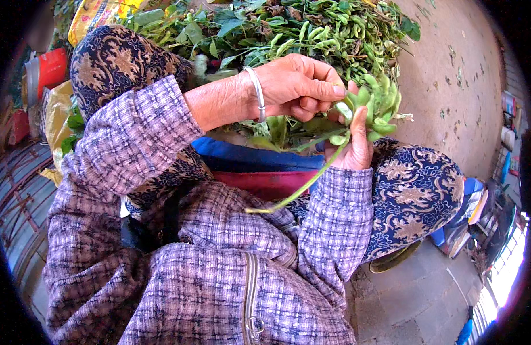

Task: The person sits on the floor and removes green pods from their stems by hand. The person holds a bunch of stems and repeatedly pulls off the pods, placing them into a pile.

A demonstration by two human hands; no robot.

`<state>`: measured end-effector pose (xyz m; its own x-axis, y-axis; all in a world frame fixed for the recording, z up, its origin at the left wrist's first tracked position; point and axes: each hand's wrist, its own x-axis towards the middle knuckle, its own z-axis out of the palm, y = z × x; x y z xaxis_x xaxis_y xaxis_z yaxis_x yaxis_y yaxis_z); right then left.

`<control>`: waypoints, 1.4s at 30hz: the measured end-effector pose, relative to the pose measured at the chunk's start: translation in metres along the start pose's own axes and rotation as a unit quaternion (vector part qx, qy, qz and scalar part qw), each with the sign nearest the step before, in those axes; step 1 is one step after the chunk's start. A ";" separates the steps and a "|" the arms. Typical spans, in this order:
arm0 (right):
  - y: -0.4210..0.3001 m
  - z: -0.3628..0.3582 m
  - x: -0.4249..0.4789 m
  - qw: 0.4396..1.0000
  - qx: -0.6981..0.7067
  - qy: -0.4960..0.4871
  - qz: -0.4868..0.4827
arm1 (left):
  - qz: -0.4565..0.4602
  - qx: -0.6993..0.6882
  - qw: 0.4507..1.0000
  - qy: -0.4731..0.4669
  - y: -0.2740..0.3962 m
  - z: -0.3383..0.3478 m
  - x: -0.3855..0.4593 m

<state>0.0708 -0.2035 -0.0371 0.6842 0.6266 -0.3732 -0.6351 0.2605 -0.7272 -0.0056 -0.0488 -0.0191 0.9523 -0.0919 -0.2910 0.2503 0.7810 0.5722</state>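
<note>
My right hand (356,146) grips a green soybean stalk (308,185) with a dense cluster of pods (384,101) rising above the fingers. The stalk's bare end hangs down to the left over my lap. From the left, my left hand (297,86), with a silver bangle (257,92) at the wrist, reaches across to the same cluster. Its thumb and index finger pinch a green pod at the cluster's near side; the fingers partly hide it. Below the hands, some green leaves or pods look blurred.
A large heap of soybean plants (300,30) with leaves and pods lies beyond my hands. Blue and red material (256,157) spans between my knees. A red container (52,71) and a yellow bag (60,120) are at left. Leaf scraps dot the concrete floor (446,86).
</note>
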 end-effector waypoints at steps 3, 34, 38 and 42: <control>-0.003 -0.001 0.000 1.000 -0.022 0.003 -0.001 | 0.003 0.011 1.000 0.002 0.001 0.004 -0.001; -0.006 0.010 -0.002 0.990 -0.136 0.033 -0.008 | 0.034 0.321 0.942 0.087 0.008 0.007 -0.005; -0.009 0.009 -0.007 0.991 -0.127 0.027 0.016 | 0.024 0.339 0.937 0.080 0.009 0.010 -0.003; -0.001 0.009 -0.005 0.985 -0.171 0.015 0.003 | 0.024 0.386 0.916 0.105 0.008 0.004 -0.005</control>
<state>0.0647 -0.2003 -0.0296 0.6941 0.6037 -0.3921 -0.4851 -0.0102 -0.8744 -0.0076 -0.0451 -0.0100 0.9309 0.1155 -0.3464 0.3355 0.1039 0.9363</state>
